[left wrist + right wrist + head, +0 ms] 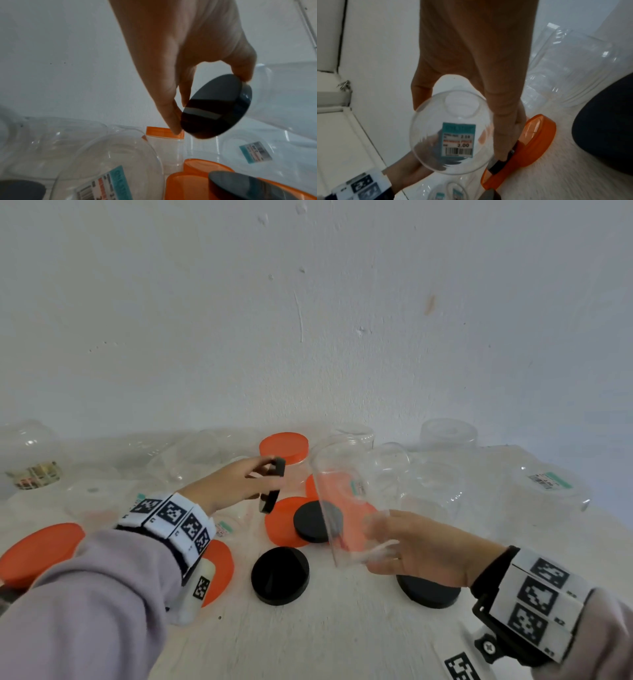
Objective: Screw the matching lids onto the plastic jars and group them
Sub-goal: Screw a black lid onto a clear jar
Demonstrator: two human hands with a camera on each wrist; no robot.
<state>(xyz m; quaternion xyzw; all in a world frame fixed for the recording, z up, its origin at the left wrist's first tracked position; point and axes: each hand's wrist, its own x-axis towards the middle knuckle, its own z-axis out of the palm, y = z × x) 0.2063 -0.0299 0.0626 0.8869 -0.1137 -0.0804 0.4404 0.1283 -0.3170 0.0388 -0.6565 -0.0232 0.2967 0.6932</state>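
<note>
Hands are raised over the work surface, each carrying one half of a likely pair. A small black lid (216, 106) is pinched on edge by the left hand (233, 484), thumb and fingertips on opposite rims, apparently so it can be turned toward a mouth. A clear plastic jar (346, 501) is gripped near its open end by the right hand (411, 546), base tilted up and away; a price sticker (458, 139) is seen on its base. Lid and jar are held apart, not yet mated. Loose black lids (280, 575), orange lids (37, 553) and more clear jars (544, 491) are scattered over the white table (342, 628), which is backed by a scuffed pale wall (308, 320)
</note>
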